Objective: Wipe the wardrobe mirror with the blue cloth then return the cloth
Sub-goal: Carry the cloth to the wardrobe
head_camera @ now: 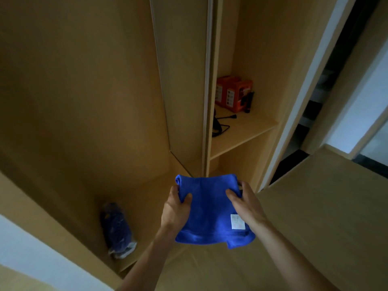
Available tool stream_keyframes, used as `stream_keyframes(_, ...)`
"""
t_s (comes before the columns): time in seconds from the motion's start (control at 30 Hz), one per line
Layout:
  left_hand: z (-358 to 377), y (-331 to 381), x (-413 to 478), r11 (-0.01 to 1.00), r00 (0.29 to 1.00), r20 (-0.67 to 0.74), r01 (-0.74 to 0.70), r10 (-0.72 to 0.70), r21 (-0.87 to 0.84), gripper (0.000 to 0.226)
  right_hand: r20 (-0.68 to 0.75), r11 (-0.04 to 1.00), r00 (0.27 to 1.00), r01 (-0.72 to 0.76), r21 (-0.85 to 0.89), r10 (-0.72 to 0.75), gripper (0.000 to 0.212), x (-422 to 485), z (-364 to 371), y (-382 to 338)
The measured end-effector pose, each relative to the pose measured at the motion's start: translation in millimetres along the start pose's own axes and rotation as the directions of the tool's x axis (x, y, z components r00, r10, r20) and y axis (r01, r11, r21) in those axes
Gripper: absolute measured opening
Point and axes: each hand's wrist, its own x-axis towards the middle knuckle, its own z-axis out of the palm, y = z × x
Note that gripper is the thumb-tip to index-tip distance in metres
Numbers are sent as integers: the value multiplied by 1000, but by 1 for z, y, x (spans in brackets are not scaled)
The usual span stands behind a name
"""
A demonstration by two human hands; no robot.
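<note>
While thumbs press on top, both hands point(212, 208) grip blue cloth point(210, 215).

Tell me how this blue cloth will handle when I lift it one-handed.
Probably floppy: the blue cloth sags and bunches between the left hand and right hand. Likely light, since thumb-and-finger pinches hold it. Its plush-looking surface probably won't slip.

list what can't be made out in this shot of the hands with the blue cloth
Head view:
White label on the blue cloth: print blurred.
Orange boxes on the shelf: text too small.
Dark bundle low in the wardrobe: dim, contents unclear.
Left hand, right hand: fingers mostly behind the cloth.
</note>
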Motion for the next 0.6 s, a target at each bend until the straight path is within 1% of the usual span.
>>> stream_keyframes(0.07,6,3,11,999,999,-39,37,-37,-2,12,43,998,997,68,-2,-68,14,22,-5,-4)
stream_keyframes(0.13,14,9,22,998,994,-85,66,-67,-17,9,117,995,989,96,-23,-93,16,44,-11,-8)
stream_keyframes(0.17,18,14,27,997,991,-110,76,-78,-24,7,163,993,981,112,-34,-105,25,56,-15,-10)
stream_keyframes(0.23,27,21,35,996,985,-148,86,-90,-34,7,242,989,963,138,-56,-121,51,79,-24,-14)
stream_keyframes(0.27,33,26,38,995,982,-164,89,-94,-38,8,271,987,955,144,-68,-121,58,91,-28,-16)
stream_keyframes(0.3,37,30,41,995,979,-179,91,-98,-46,8,299,986,947,150,-72,-122,61,101,-31,-18)
stream_keyframes(0.43,50,45,47,994,964,-247,84,-99,-72,5,404,977,907,183,-111,-124,56,135,-39,-22)
stream_keyframes(0.5,54,52,48,993,954,-283,82,-102,-81,3,424,971,896,200,-129,-128,52,147,-42,-26)
stream_keyframes(0.6,58,61,50,992,941,-324,65,-97,-108,12,429,964,893,217,-151,-135,41,165,-44,-32)
